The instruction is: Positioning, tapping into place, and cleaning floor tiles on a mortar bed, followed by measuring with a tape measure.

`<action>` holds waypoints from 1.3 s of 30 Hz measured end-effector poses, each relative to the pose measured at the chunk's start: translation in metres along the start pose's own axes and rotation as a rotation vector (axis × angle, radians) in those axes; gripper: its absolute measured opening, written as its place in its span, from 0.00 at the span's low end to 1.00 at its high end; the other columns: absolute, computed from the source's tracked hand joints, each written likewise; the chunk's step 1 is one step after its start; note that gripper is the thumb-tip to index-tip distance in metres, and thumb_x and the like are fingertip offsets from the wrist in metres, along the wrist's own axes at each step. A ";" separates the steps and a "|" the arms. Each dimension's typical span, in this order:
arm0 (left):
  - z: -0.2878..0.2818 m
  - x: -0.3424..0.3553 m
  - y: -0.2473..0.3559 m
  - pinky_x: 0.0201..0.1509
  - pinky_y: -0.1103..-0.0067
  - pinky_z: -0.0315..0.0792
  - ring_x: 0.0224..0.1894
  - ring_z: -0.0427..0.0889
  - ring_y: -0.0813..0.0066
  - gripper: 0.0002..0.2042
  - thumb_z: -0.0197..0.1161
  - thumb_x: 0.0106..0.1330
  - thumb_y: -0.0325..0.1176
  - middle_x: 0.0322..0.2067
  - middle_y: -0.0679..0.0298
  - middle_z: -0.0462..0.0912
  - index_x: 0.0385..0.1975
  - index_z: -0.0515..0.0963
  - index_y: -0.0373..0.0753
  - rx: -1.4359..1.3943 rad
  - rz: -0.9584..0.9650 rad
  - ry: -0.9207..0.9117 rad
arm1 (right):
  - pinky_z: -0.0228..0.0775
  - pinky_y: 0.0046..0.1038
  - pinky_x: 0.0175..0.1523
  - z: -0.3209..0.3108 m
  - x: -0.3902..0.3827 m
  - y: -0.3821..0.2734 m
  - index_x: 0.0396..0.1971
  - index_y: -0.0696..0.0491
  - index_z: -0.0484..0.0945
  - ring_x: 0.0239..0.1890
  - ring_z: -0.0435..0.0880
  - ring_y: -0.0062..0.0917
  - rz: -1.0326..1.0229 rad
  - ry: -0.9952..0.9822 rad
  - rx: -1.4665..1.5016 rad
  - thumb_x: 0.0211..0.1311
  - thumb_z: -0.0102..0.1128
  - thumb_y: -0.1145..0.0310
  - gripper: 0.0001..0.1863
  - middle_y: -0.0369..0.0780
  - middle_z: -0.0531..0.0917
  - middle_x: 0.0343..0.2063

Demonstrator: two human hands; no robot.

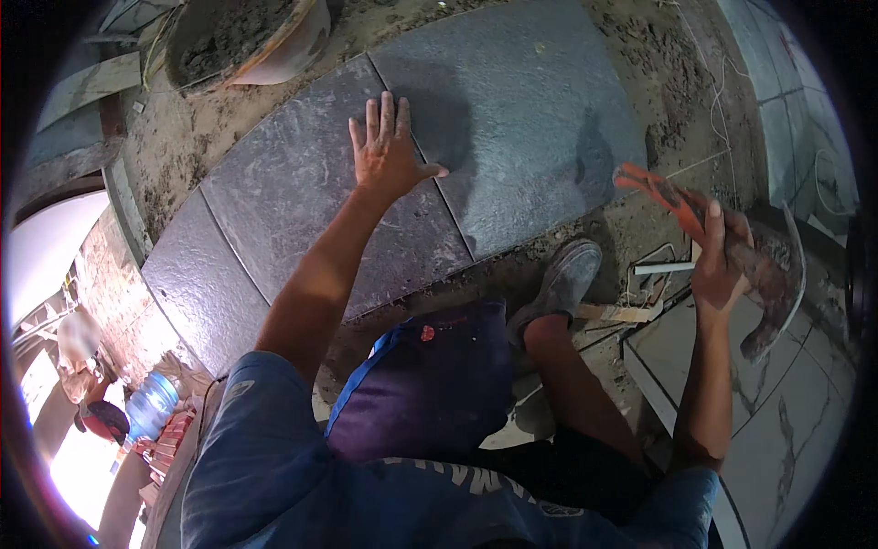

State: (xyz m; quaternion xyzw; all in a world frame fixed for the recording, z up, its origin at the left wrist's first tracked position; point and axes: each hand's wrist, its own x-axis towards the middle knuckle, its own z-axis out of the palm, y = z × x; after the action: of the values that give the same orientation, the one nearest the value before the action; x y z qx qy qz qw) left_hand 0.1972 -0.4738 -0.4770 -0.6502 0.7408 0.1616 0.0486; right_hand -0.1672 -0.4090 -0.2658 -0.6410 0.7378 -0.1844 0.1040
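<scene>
My left hand (pixel 385 157) lies flat on a dark grey floor tile (pixel 302 174), fingers spread and pointing away from me. Its thumb reaches over the joint onto the neighbouring grey tile (pixel 530 119) on the right. A third grey tile (pixel 201 265) adjoins at the left. Off to the right, my right hand (pixel 718 252) grips a claw hammer (pixel 773 265) close to its dirty head. The orange handle points up and left, raised clear of the tiles.
A tub of wet mortar (pixel 247 46) stands at the far left. Rough mortar bed (pixel 668 82) borders the tiles, crossed by thin string. My shoe (pixel 569 279) is beside the near tile edge. White marbled tiles (pixel 786 403) lie at right; a blue water jug (pixel 152 403) at lower left.
</scene>
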 end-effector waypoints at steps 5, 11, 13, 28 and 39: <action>0.000 0.004 0.003 0.74 0.50 0.38 0.76 0.38 0.53 0.63 0.71 0.41 0.68 0.74 0.55 0.42 0.72 0.45 0.38 0.036 -0.008 -0.059 | 0.72 0.29 0.35 0.030 0.006 -0.008 0.36 0.60 0.83 0.29 0.80 0.23 0.169 0.121 0.531 0.70 0.55 0.60 0.17 0.40 0.83 0.30; 0.000 0.005 0.004 0.74 0.50 0.39 0.76 0.38 0.54 0.63 0.71 0.40 0.68 0.74 0.54 0.42 0.72 0.45 0.37 0.020 -0.010 -0.057 | 0.71 0.29 0.42 0.074 -0.019 0.011 0.45 0.56 0.81 0.33 0.79 0.27 0.013 -0.165 0.297 0.70 0.55 0.59 0.15 0.41 0.82 0.31; -0.007 0.007 0.009 0.74 0.49 0.39 0.76 0.39 0.54 0.63 0.71 0.40 0.67 0.74 0.54 0.42 0.72 0.45 0.36 0.022 -0.011 -0.047 | 0.69 0.26 0.51 0.075 -0.032 0.011 0.47 0.59 0.80 0.39 0.81 0.27 0.143 -0.206 0.211 0.74 0.45 0.57 0.21 0.40 0.84 0.40; -0.004 0.004 0.009 0.74 0.50 0.37 0.76 0.36 0.54 0.61 0.74 0.41 0.63 0.74 0.53 0.41 0.72 0.47 0.37 -0.029 -0.022 -0.078 | 0.70 0.29 0.38 0.022 -0.016 -0.002 0.32 0.61 0.80 0.32 0.79 0.24 0.178 -0.067 0.294 0.69 0.57 0.59 0.18 0.41 0.82 0.27; 0.017 0.008 0.072 0.74 0.49 0.34 0.75 0.38 0.47 0.54 0.59 0.50 0.73 0.73 0.50 0.41 0.73 0.49 0.45 0.107 0.355 -0.029 | 0.70 0.28 0.53 -0.072 -0.090 0.027 0.40 0.62 0.81 0.45 0.81 0.26 0.468 -0.108 0.337 0.71 0.51 0.58 0.19 0.46 0.84 0.42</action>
State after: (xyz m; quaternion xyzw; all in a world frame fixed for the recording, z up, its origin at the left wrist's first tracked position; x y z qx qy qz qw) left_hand 0.1227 -0.4687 -0.4824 -0.5035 0.8506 0.1373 0.0647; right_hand -0.2058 -0.3075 -0.2189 -0.4361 0.8179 -0.2410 0.2877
